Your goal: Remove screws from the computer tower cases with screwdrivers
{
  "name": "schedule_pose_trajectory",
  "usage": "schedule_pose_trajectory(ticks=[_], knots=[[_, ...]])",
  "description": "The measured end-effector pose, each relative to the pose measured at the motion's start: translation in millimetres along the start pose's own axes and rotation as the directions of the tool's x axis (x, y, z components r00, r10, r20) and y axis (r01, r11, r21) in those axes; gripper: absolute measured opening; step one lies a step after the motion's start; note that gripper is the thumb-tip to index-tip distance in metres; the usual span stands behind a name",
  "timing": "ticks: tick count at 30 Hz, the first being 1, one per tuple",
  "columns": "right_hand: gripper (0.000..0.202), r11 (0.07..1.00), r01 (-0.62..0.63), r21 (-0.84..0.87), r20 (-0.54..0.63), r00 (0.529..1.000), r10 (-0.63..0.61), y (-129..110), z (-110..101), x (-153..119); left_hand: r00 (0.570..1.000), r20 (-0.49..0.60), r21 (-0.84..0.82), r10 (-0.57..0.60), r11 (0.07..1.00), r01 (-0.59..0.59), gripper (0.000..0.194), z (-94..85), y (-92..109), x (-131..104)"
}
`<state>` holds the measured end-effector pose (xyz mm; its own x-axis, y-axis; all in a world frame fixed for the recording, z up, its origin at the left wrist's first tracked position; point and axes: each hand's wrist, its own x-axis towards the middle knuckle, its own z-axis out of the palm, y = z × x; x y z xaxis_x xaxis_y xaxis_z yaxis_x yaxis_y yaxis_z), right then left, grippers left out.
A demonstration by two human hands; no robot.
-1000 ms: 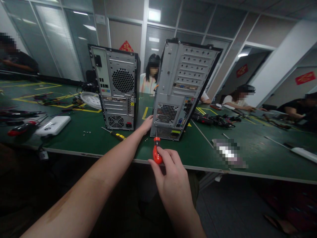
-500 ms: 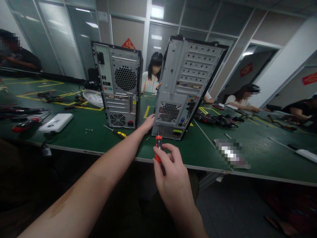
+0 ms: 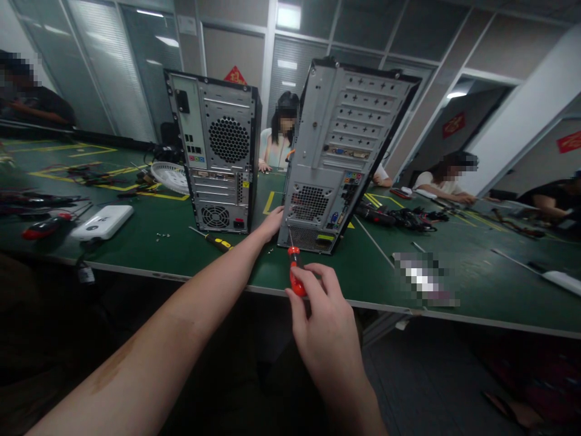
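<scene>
My right hand grips the red and black handle of a screwdriver with thumb and fingers. The thin shaft points up to the lower left corner of the right computer tower, at its rear panel; whether the tip sits on a screw is too small to tell. My left hand lies along the left side of that tower near its base, its fingers hidden. Close to my left forearm a second computer tower stands upright, also rear side towards me. A yellow and black screwdriver lies before it.
Small screws lie on the green table near a white power bank-like box and another red-black screwdriver. A white basket and bundled cables are further back. Several people sit around the table.
My right hand and the screwdriver's handle have shifted slightly right, and the handle now leans more. My left hand stays at the tower. A hand of the person opposite now shows on the table.
</scene>
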<state>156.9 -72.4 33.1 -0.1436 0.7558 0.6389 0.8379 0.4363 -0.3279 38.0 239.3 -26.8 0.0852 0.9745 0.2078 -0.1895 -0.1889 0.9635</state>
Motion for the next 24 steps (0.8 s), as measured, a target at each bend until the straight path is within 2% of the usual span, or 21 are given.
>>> schedule_pose_trajectory(ticks=[8, 13, 20, 24], knots=[[0.021, 0.996, -0.064, 0.054, -0.014, 0.998, 0.065, 1.0, 2.0, 1.2, 1.000, -0.004, 0.009, 0.004, 1.000, -0.004, 0.037, 0.6, -1.5, 2.7], [0.024, 0.996, -0.027, 0.084, -0.076, 0.997, 0.033, 2.8, 4.1, 0.4, 1.000, 0.005, 0.006, 0.004, 1.000, -0.004, 0.042, 0.1, -0.5, 0.5], [0.030, 1.000, 0.027, 0.012, -0.054, 0.998, -0.026, 2.3, 3.9, -1.7, 1.000, 0.003, 0.004, -0.008, 1.000, 0.008, 0.043, -0.4, -0.8, 0.5], [0.031, 1.000, 0.009, 0.004, -0.049, 0.999, -0.009, 3.3, 5.6, -1.7, 0.999, 0.021, -0.013, -0.033, 0.999, 0.033, 0.040, 0.8, 2.0, -1.7]])
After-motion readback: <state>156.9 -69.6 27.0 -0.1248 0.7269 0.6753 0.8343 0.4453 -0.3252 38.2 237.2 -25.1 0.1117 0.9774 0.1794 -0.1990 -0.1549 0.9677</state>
